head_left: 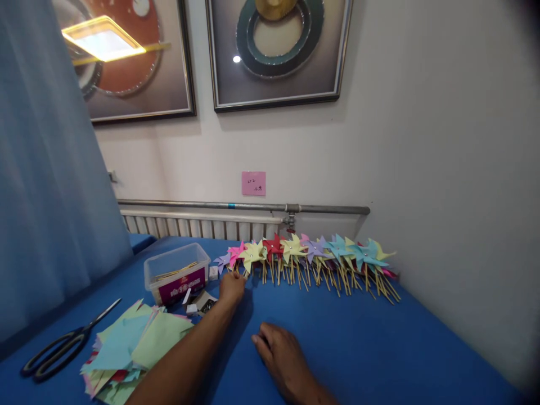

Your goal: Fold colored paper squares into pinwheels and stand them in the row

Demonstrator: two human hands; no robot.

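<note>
One bare right hand (284,355) rests on the blue sheet (358,349), fingers curled, contents I cannot tell | pile of pastel paper pieces (122,343) lies leftward, probably for easy reach | bare left hand (232,288), grip hidden from my camera, is at left end of multicoloured paper pinwheels (314,249), heads toward white wall (442,140), maybe protecting blades

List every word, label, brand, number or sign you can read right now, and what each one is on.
"252" (first digit uncertain): handwritten on the pink card on the wall; the characters below it are too small to read.
Large white characters on the purple label of the clear plastic box: too blurred to quote.
Small white box: any print is too small to read.
</note>
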